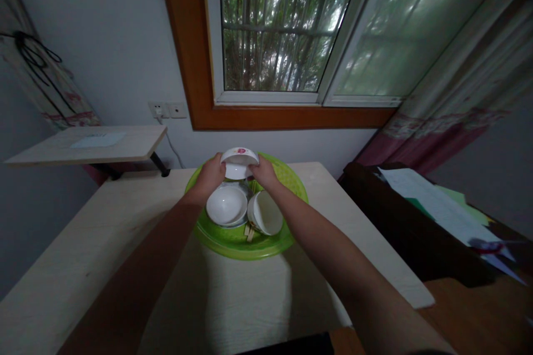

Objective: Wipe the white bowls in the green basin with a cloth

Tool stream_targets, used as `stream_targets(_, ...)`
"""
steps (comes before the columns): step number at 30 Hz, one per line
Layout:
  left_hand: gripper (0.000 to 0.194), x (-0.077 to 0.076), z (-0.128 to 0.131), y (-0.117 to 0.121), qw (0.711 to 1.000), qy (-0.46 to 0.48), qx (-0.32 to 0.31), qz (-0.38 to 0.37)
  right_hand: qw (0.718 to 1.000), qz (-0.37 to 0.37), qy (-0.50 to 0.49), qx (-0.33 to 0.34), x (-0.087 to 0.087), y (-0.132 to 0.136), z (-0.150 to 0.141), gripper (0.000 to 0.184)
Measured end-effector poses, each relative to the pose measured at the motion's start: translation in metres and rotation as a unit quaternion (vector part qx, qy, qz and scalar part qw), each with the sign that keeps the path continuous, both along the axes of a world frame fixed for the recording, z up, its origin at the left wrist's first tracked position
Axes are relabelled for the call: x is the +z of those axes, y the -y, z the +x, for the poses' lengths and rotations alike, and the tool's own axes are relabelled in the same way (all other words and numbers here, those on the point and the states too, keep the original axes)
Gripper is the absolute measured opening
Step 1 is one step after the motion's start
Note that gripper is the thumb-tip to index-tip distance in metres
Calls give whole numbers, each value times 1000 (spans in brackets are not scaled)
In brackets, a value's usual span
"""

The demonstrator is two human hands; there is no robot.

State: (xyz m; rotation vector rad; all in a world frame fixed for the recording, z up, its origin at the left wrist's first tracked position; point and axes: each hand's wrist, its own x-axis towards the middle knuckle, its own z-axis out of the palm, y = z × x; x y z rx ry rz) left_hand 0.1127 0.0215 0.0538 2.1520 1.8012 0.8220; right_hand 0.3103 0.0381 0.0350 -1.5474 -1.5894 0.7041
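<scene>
Between my left hand [211,173] and my right hand [264,171] is a white bowl [239,168] with a pink flower on its side. Both hands are closed on its rim from opposite sides, and it tilts so that its inside faces me. Below it sits a green round basin [245,253] on the table. In the basin, white bowls [227,205] are stacked on the left. Another bowl [268,214] lies tipped on its side to the right. Pale chopsticks [249,232] show partly between them; their far ends are hidden.
The basin stands on a pale wooden table [250,299] against the wall below a window [287,33]. On the left is a raised wooden shelf [91,147] with black legs. Papers [441,222] lie on a dark surface at right.
</scene>
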Motion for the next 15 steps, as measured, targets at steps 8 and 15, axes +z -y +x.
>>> stream_targets(8,43,9,6,11,996,-94,-4,2,952,97,292,-3,18,18,-1,35)
stream_targets(15,44,10,8,14,994,-107,-9,30,961,119,248,13,20,19,-5,35)
